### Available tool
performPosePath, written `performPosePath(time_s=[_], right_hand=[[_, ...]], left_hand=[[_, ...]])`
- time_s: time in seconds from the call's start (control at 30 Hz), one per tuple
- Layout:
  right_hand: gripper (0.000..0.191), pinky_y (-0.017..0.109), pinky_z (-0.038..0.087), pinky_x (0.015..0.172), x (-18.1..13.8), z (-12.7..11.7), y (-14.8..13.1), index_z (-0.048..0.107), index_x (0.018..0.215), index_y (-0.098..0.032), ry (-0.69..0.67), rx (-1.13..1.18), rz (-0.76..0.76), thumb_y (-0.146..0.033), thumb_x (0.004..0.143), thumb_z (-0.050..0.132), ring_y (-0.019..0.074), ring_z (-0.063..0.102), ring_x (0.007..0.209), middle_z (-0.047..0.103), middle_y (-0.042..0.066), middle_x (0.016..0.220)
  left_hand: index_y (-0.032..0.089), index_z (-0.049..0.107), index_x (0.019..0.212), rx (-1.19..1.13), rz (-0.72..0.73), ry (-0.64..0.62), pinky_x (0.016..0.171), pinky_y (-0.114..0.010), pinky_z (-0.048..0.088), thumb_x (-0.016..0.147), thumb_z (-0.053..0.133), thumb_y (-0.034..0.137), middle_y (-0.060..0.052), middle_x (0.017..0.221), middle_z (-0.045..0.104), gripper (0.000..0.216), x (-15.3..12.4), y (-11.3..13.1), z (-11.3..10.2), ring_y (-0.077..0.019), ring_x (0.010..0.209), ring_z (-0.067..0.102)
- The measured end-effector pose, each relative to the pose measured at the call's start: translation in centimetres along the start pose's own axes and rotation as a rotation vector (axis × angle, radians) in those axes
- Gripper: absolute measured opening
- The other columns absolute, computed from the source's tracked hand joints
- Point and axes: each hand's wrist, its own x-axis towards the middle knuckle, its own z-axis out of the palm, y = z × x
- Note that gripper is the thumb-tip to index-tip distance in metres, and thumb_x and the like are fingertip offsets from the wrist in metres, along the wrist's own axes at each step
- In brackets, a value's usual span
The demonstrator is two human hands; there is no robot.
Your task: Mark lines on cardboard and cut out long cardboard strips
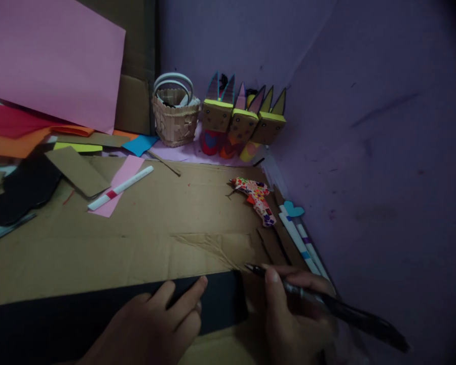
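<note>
A strip of black paper lies along the front of the cardboard. My left hand rests on it, index finger stretched out near the strip's upper edge and the other fingers partly bent. In my right hand is a black pen, pinched between thumb and fingers. Its tip points left, just beyond the strip's upper right corner, and I cannot tell whether it touches the cardboard.
A flower-patterned glue gun lies beyond my right hand, with white markers by the purple wall. A woven basket and several box-headed figures stand at the back. Paper scraps and a white marker lie left.
</note>
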Motion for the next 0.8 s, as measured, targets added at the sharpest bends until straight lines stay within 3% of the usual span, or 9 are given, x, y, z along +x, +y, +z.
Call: performPosePath(time_s=[0.13, 0.27, 0.43, 0.57, 0.7, 0.8], right_hand=[[0.027, 0.025, 0.058, 0.061, 0.0, -0.2, 0.9, 0.048, 0.078, -0.022, 0.066, 0.117, 0.141, -0.024, 0.074, 0.075, 0.0142, 0.070, 0.066, 0.069, -0.003, 0.073], [0.028, 0.026, 0.058, 0.055, 0.3, -0.4, 0.7, 0.050, 0.078, -0.021, 0.121, 0.127, 0.250, -0.031, 0.073, 0.076, 0.0160, 0.069, 0.058, 0.071, -0.001, 0.073], [0.021, 0.026, 0.054, 0.053, 0.7, -1.7, 1.0, 0.059, 0.076, -0.020, 0.062, -0.084, 0.144, -0.039, 0.075, 0.070, 0.0168, 0.067, 0.056, 0.071, 0.002, 0.069], [0.019, 0.026, 0.051, 0.051, 0.1, -2.8, 2.0, 0.066, 0.085, -0.020, 0.124, -0.193, 0.062, -0.038, 0.078, 0.069, 0.0162, 0.064, 0.050, 0.069, 0.000, 0.062], [0.011, 0.026, 0.056, 0.058, -0.3, -3.4, 2.3, 0.073, 0.081, -0.026, -0.153, -0.219, -0.093, -0.036, 0.079, 0.069, 0.0179, 0.070, 0.059, 0.074, 0.000, 0.067], [0.020, 0.024, 0.058, 0.060, -0.8, -3.5, 2.3, 0.075, 0.078, -0.034, -0.383, -0.191, -0.175, -0.046, 0.085, 0.059, 0.0172, 0.072, 0.064, 0.077, -0.002, 0.074]], left_hand=[[0.028, 0.069, 0.108, 0.047, -0.035, -0.014, 0.051, -0.028, 0.043, 0.078, 0.049, -0.001, 0.004, 0.137, 0.054, 0.046, 0.2, 0.2, -0.7, -0.0203, 0.090, 0.065], [0.029, 0.069, 0.105, 0.091, -0.029, -0.002, 0.053, -0.027, 0.045, 0.077, 0.045, -0.003, 0.005, 0.136, 0.055, 0.049, 0.2, 0.3, -1.4, -0.0193, 0.090, 0.066], [0.029, 0.069, 0.106, 0.137, -0.044, 0.013, 0.054, -0.029, 0.047, 0.074, 0.045, -0.006, 0.007, 0.135, 0.055, 0.053, 0.1, 0.3, -1.1, -0.0186, 0.086, 0.067], [0.029, 0.069, 0.108, 0.101, -0.042, 0.016, 0.054, -0.028, 0.046, 0.076, 0.046, -0.004, 0.004, 0.137, 0.055, 0.051, -0.1, 0.3, -0.2, -0.0191, 0.085, 0.066], [0.029, 0.069, 0.108, 0.074, -0.066, -0.031, 0.054, -0.027, 0.046, 0.075, 0.048, -0.004, 0.003, 0.136, 0.055, 0.051, 0.0, 0.3, -0.2, -0.0200, 0.089, 0.066], [0.030, 0.071, 0.101, 0.063, -0.088, -0.039, 0.055, -0.026, 0.047, 0.072, 0.051, -0.004, 0.006, 0.134, 0.058, 0.049, 0.0, 0.5, -0.7, -0.0188, 0.090, 0.066]])
